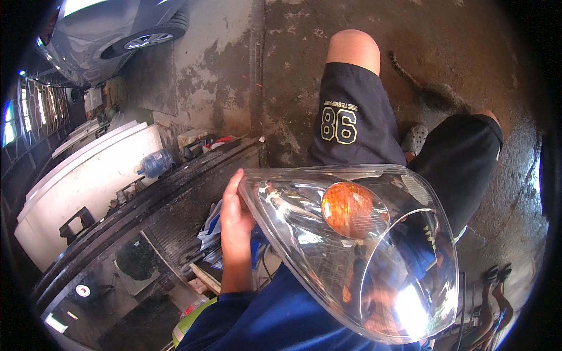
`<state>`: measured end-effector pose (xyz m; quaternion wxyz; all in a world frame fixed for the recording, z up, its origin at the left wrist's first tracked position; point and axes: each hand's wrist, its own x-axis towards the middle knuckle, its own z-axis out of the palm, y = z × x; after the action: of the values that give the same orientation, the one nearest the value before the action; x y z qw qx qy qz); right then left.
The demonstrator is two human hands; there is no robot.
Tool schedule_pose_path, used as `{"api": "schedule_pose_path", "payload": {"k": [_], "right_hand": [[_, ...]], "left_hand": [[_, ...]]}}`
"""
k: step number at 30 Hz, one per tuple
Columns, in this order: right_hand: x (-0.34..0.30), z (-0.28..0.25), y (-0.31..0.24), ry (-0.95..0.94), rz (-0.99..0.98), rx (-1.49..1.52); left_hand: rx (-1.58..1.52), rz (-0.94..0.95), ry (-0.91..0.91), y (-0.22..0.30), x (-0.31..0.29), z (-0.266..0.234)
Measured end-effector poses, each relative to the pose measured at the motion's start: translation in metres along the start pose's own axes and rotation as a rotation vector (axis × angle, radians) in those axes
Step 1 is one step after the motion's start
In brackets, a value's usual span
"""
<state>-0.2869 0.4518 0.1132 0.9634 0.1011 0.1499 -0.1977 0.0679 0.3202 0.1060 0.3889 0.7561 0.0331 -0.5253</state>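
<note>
A large clear headlight (293,240) with a rounded amber section inside fills the space in front of my body, lying across my lap. My left hand (236,216) is closed on its left edge, with the thumb or a finger showing along the upper left corner. Behind the headlight my right hand cannot be made out. A blurred skin-coloured patch appears in its lower part, and I cannot tell whether that is my hand or a reflection. Bright light glares off the lower right of the lens.
Left of me lies a dark glass panel (117,292), with a white panel (88,187) and a blue plastic bottle (156,164) beyond it. A grey car (105,41) stands at the far left. On the stained floor, a tabby cat (442,96) lies near my grey clog (415,139).
</note>
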Motion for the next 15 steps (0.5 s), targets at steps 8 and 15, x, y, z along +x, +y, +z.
{"api": "schedule_pose_path", "payload": {"k": [8,15], "right_hand": [[-0.002,-0.001,0.006,-0.002,-0.022,0.030],[-0.013,0.001,-0.003,0.012,-0.059,0.034]], "left_hand": [[-0.053,0.014,-0.082,-0.003,0.002,-0.002],[0.014,0.031,-0.052,-0.011,0.008,-0.011]]}}
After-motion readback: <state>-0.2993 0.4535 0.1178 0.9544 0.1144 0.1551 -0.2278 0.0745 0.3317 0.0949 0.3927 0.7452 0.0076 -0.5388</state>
